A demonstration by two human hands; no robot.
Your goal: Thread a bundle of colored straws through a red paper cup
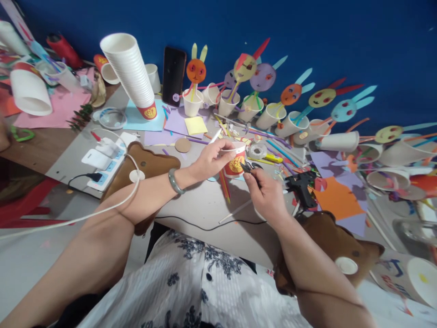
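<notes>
- Several rabbit-topped white paper cups (193,105), eleven-to-two o'clock, look finished.
- Left hand (212,160), half-curled, pinches a rabbitless red-white paper cup (232,167).
- Right hand (268,193) closed round a black tool (251,168).

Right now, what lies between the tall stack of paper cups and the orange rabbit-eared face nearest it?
In the head view, a white cup and then a dark phone, standing upright by the blue wall.
</notes>
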